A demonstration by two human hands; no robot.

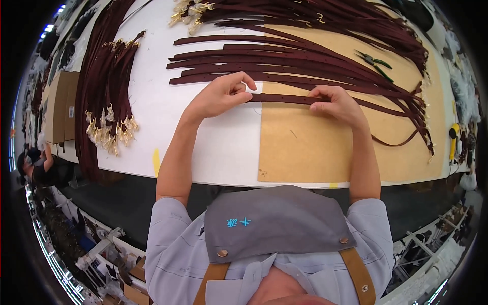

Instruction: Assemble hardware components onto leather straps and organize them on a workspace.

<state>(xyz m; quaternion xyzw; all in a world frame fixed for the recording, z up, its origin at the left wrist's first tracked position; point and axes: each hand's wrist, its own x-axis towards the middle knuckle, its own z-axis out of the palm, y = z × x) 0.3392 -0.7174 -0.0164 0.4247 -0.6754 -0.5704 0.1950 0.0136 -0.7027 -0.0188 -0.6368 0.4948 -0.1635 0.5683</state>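
A dark maroon strap (284, 98) with small holes along it stretches between my two hands over the table. Its left end is pinched between the thumb and fingers of my left hand (226, 95). Farther right, my right hand (336, 103) grips the same strap between thumb and fingers. Just beyond my hands several similar maroon straps (229, 67) lie side by side, running from the white surface onto the tan sheet (305, 147). Their right ends gather near the table's right side.
Bundles of maroon straps with gold clasps (113, 127) hang over the table's left part; another pile (351, 25) covers the far side. Green-handled pliers (375, 63) lie at the right. A cardboard box (62, 107) and another person (43, 165) are at the far left.
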